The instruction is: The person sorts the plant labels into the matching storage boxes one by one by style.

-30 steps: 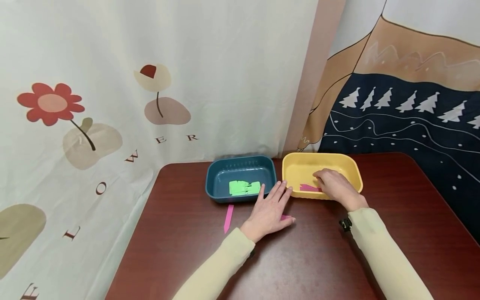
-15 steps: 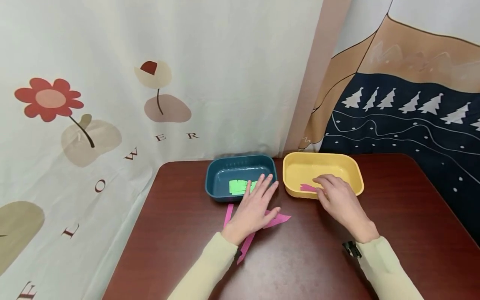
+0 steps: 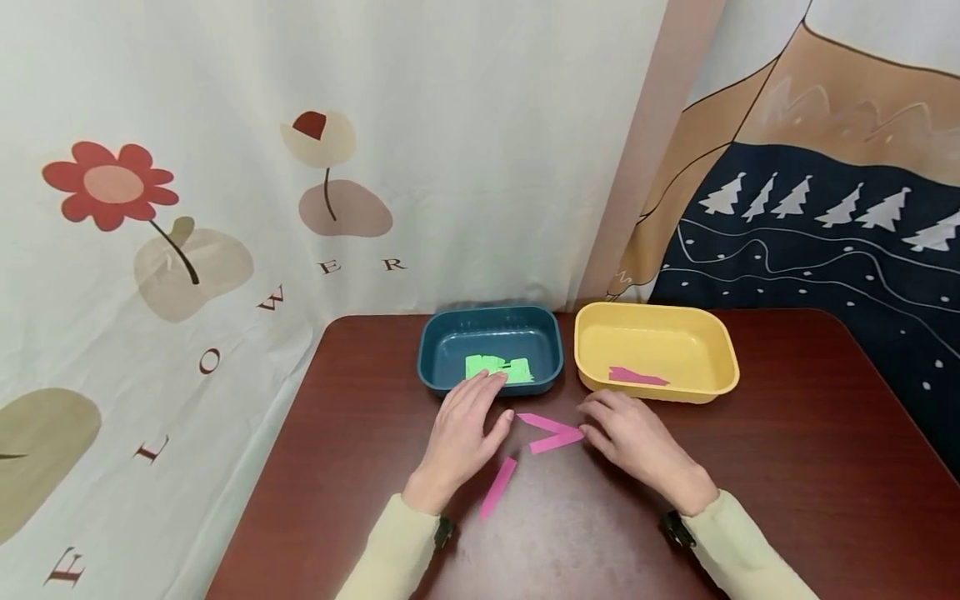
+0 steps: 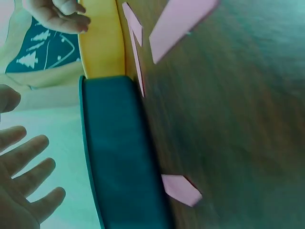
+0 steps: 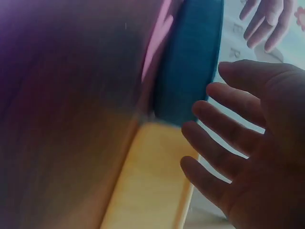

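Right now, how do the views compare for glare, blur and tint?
Head: mostly crisp, a pale sheen on the table near the bottom edge; left wrist: greenish tint, smeared table surface, pale glare at upper right; right wrist: dimmer, purplish at upper left, the pink pieces and yellow tray soft-edged, the right hand darkened.

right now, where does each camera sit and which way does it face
Head: worn on the head, looking forward and down at the table, blue tray and yellow tray; left grip, right grip and sleeves show.
Left wrist: worn there, faces the trays' outer walls; both grips show.
Right wrist: likewise on its wrist, faces those walls; both grips show.
Wrist views share both trays and pink strips.
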Available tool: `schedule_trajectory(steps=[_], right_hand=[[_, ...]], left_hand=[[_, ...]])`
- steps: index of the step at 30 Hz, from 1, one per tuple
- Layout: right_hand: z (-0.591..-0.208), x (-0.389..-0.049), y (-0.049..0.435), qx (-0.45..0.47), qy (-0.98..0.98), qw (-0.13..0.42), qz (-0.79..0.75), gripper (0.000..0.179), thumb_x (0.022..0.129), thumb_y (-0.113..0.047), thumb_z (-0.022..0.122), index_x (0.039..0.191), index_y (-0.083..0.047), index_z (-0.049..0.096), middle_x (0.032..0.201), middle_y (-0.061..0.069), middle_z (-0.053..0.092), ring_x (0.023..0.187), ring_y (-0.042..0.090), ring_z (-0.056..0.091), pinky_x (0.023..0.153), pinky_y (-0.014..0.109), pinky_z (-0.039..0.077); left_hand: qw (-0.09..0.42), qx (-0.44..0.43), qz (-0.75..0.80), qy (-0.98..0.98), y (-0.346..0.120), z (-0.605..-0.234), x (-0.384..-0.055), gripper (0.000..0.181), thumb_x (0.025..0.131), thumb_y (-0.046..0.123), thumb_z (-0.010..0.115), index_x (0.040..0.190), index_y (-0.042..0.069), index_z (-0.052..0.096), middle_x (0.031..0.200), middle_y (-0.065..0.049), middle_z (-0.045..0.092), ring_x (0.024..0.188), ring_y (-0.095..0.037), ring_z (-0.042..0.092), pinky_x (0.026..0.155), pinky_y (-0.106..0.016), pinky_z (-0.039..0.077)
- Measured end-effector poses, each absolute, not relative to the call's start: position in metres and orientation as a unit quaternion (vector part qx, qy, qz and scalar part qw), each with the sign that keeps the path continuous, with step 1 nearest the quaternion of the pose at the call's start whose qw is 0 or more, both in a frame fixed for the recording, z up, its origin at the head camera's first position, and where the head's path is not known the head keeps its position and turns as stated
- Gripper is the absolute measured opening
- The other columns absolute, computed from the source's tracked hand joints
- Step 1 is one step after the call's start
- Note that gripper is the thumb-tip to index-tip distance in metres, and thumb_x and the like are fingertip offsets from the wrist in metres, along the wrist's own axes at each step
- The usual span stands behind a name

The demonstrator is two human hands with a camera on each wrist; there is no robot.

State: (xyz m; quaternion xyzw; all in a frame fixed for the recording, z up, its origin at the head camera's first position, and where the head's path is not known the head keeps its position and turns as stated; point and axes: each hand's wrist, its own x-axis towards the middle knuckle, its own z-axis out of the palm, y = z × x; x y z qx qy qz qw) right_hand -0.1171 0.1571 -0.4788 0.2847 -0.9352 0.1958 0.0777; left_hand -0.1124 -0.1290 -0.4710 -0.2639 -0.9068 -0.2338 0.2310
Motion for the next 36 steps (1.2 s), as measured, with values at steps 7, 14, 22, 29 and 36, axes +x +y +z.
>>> schedule_trajectory(steps=[7,14,22,29,36], right_hand=[[-0.487,-0.119,0.137,0.308,-0.932,0.024,0.191,0.029,0.09,-0.026,0.083,0.114,-0.011,0.076,0.107,0.001,0.066,0.097,0.019,0.062,0.086,0.043,0.055],[-0.492,-0.122,0.125,0.324,-0.932,-0.002,0.162,0.029,0.089,-0.029,0.084,0.11,-0.011,0.076,0.098,0.0,0.062,0.088,0.017,0.058,0.078,0.039,0.054],[-0.495,-0.125,0.121,0.324,-0.937,0.005,0.132,0.027,0.085,-0.03,0.088,0.103,-0.014,0.076,0.092,-0.001,0.059,0.082,0.016,0.054,0.071,0.035,0.051],[-0.496,-0.126,0.12,0.325,-0.937,0.005,0.129,0.018,0.086,-0.023,0.087,0.096,-0.016,0.074,0.09,-0.002,0.058,0.082,0.016,0.053,0.07,0.035,0.05],[-0.495,-0.128,0.118,0.314,-0.94,-0.02,0.133,0.02,0.086,-0.021,0.086,0.091,-0.016,0.068,0.085,-0.003,0.055,0.08,0.016,0.051,0.07,0.036,0.048]], left_hand=[[0.259,-0.239,-0.248,-0.902,-0.143,-0.476,-0.107,0.054,0.092,0.023,0.076,0.141,0.005,0.063,0.141,-0.01,0.065,0.132,-0.031,0.059,0.111,-0.055,0.043],[0.235,-0.219,-0.231,-0.918,-0.15,-0.476,-0.105,0.051,0.097,0.029,0.07,0.142,0.006,0.063,0.144,-0.01,0.063,0.135,-0.03,0.057,0.114,-0.055,0.04],[0.205,-0.209,-0.217,-0.931,-0.154,-0.479,-0.101,0.06,0.097,0.044,0.067,0.145,0.009,0.061,0.15,-0.012,0.057,0.138,-0.036,0.053,0.112,-0.064,0.037],[0.187,-0.194,-0.217,-0.938,-0.155,-0.482,-0.098,0.06,0.098,0.046,0.067,0.147,0.012,0.06,0.154,-0.011,0.053,0.141,-0.033,0.05,0.114,-0.063,0.035],[0.189,-0.194,-0.226,-0.936,-0.155,-0.485,-0.096,0.06,0.098,0.044,0.067,0.147,0.011,0.06,0.157,-0.013,0.049,0.141,-0.034,0.05,0.113,-0.064,0.036]])
